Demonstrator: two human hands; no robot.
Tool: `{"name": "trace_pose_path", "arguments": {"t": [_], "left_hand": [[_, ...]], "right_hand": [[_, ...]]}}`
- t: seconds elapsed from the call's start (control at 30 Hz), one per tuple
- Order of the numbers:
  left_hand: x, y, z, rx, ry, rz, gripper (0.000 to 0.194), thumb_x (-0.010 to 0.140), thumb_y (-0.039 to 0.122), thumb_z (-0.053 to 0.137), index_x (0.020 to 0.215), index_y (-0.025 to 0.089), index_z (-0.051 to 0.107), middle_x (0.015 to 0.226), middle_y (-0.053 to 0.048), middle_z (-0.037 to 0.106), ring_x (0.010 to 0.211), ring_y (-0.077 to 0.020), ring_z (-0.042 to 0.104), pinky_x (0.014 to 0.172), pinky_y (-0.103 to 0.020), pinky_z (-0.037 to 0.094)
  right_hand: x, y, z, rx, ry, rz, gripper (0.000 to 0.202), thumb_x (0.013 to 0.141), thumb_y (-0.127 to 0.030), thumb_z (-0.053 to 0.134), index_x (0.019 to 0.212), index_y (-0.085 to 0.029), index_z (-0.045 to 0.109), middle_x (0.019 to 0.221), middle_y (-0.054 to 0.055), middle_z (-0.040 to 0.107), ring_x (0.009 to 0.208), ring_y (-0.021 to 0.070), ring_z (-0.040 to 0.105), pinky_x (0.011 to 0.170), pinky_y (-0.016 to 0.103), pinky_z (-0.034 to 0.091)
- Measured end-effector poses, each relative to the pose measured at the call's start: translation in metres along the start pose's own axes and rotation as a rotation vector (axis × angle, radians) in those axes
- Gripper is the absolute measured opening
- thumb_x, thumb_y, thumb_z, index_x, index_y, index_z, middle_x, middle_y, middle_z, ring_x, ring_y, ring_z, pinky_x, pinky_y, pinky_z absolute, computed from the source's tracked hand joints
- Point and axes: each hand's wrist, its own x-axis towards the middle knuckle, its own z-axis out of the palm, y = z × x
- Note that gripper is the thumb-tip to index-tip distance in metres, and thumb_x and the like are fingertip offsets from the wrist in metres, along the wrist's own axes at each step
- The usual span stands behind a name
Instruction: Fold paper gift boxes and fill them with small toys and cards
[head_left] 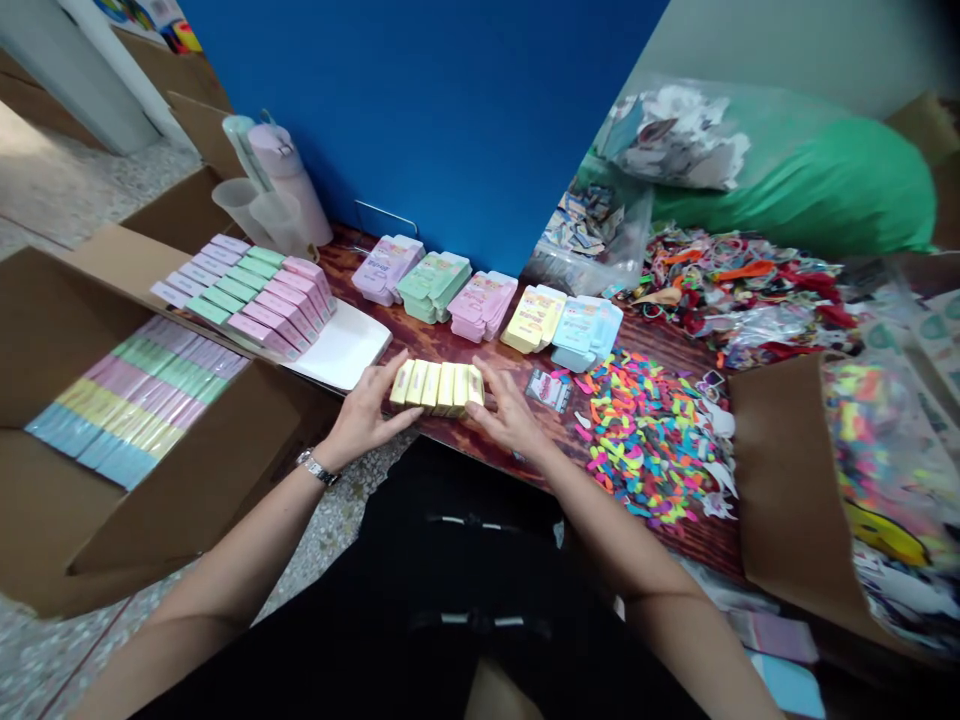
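Observation:
A row of several small yellow boxes (437, 386) stands at the table's front edge, pressed between my two hands. My left hand (369, 408) holds the row's left end, with its thumb in front and fingers behind. At the right end, my right hand (510, 408) grips the last box the same way. Behind the row lie stacks of flat cartons: purple (388, 268), green (433, 285), pink (483, 304), yellow (534, 318) and blue (587, 332). Rows of upright purple, green and pink boxes (251, 290) stand to the left on a white pad (346, 345).
An open cardboard box (172, 500) with wrapped coloured boxes is at the left. Cups (277, 220) and a pink bottle (289, 175) stand behind. Small colourful pieces (649, 435) are heaped at the right, beside another carton (787, 490). A blue panel (435, 110) rises behind.

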Motion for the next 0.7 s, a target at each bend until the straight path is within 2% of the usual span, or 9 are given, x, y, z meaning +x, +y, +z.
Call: {"name": "trace_pose_path", "arguments": {"t": [0.1, 0.17, 0.27, 0.33, 0.43, 0.53, 0.6, 0.7], "left_hand": [[-0.002, -0.002, 0.015, 0.152, 0.024, 0.093, 0.067, 0.087, 0.043, 0.064, 0.147, 0.025, 0.041, 0.115, -0.011, 0.045, 0.105, -0.0219, 0.054, 0.091, -0.037, 0.053], [-0.004, -0.004, 0.029, 0.226, 0.055, 0.119, 0.057, 0.088, 0.041, 0.064, 0.141, 0.027, 0.049, 0.119, -0.011, 0.041, 0.110, -0.0238, 0.052, 0.092, -0.037, 0.053], [-0.008, -0.004, 0.046, 0.263, 0.109, 0.072, 0.052, 0.088, 0.037, 0.064, 0.137, 0.027, 0.054, 0.122, -0.012, 0.037, 0.114, -0.0264, 0.051, 0.092, -0.038, 0.053], [-0.011, 0.001, 0.050, 0.256, 0.136, 0.029, 0.052, 0.087, 0.037, 0.066, 0.137, 0.027, 0.055, 0.120, -0.012, 0.038, 0.111, -0.0254, 0.053, 0.088, -0.036, 0.055], [-0.013, 0.012, 0.038, 0.242, 0.197, -0.013, 0.050, 0.088, 0.034, 0.065, 0.136, 0.026, 0.055, 0.118, -0.011, 0.040, 0.105, -0.0215, 0.055, 0.086, -0.033, 0.055], [-0.012, 0.018, 0.012, 0.281, 0.327, -0.071, 0.052, 0.089, 0.032, 0.063, 0.139, 0.023, 0.052, 0.119, -0.012, 0.040, 0.107, -0.0215, 0.053, 0.091, -0.035, 0.053], [-0.012, 0.014, -0.007, 0.351, 0.431, -0.110, 0.052, 0.088, 0.031, 0.063, 0.138, 0.021, 0.053, 0.118, -0.013, 0.040, 0.109, -0.0230, 0.050, 0.094, -0.037, 0.052], [-0.012, -0.007, -0.026, 0.436, 0.532, -0.173, 0.051, 0.088, 0.029, 0.063, 0.137, 0.018, 0.054, 0.117, -0.014, 0.039, 0.109, -0.0244, 0.047, 0.096, -0.040, 0.050]], "right_hand": [[-0.002, 0.005, 0.004, -0.168, -0.070, -0.055, 0.058, 0.099, -0.044, 0.045, 0.152, -0.022, 0.037, 0.114, 0.011, 0.043, 0.107, 0.0184, 0.050, 0.100, 0.035, 0.049], [-0.002, 0.008, 0.015, -0.261, -0.079, -0.079, 0.052, 0.099, -0.045, 0.044, 0.147, -0.026, 0.045, 0.113, 0.011, 0.040, 0.103, 0.0181, 0.051, 0.095, 0.033, 0.051], [-0.004, 0.009, 0.026, -0.359, -0.073, -0.080, 0.048, 0.100, -0.046, 0.041, 0.144, -0.029, 0.049, 0.115, 0.012, 0.038, 0.098, 0.0183, 0.052, 0.087, 0.033, 0.054], [-0.004, 0.007, 0.024, -0.364, -0.066, -0.095, 0.048, 0.101, -0.046, 0.039, 0.144, -0.028, 0.049, 0.112, 0.011, 0.039, 0.093, 0.0170, 0.053, 0.083, 0.032, 0.055], [0.014, -0.002, 0.011, -0.307, -0.051, -0.153, 0.048, 0.101, -0.043, 0.037, 0.144, -0.025, 0.049, 0.108, 0.011, 0.042, 0.093, 0.0162, 0.052, 0.084, 0.030, 0.054], [0.059, -0.016, 0.004, -0.193, -0.041, -0.241, 0.052, 0.100, -0.043, 0.039, 0.147, -0.021, 0.043, 0.117, 0.012, 0.044, 0.108, 0.0189, 0.051, 0.097, 0.032, 0.050], [0.099, -0.027, 0.012, -0.086, -0.050, -0.317, 0.057, 0.099, -0.045, 0.042, 0.149, -0.018, 0.037, 0.126, 0.013, 0.044, 0.118, 0.0197, 0.048, 0.105, 0.032, 0.046], [0.158, -0.037, 0.042, 0.048, -0.098, -0.438, 0.062, 0.097, -0.047, 0.044, 0.148, -0.013, 0.035, 0.134, 0.014, 0.044, 0.126, 0.0197, 0.044, 0.113, 0.033, 0.039]]}}
